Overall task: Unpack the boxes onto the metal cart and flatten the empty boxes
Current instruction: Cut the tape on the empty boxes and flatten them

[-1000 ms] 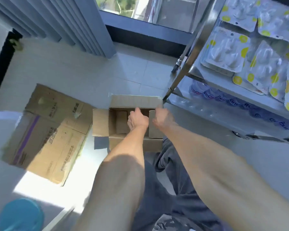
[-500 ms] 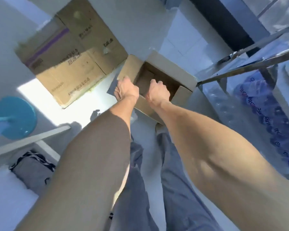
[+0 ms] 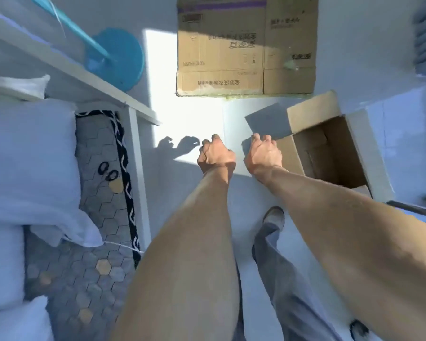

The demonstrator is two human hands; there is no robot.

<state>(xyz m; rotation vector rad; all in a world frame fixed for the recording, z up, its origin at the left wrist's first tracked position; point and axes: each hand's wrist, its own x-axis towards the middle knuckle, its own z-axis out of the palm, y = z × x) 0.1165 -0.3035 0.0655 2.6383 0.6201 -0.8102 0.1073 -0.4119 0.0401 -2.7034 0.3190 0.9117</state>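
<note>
Well, both hands, left (image 3: 215,155) and right (image 3: 263,153), hang loosely curled, empty; open box (image 3: 330,148) at 3 o'clock, flattened box (image 3: 244,45) at 12.

Both hands (image 3: 215,155) (image 3: 263,155) hover, loosely curled, beside the open box (image 3: 330,153).

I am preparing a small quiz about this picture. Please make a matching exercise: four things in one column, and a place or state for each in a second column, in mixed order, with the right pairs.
Things:
1. flattened box
2. open box
3. blue round stool
4. patterned mat

Places or states:
A. far left, beside the sunlit patch of floor
B. lying flat on the floor, at the top of the view
C. on the floor at the left, partly under white fabric
D. flaps spread, standing at the right

Pairs: 1-B, 2-D, 3-A, 4-C
</note>
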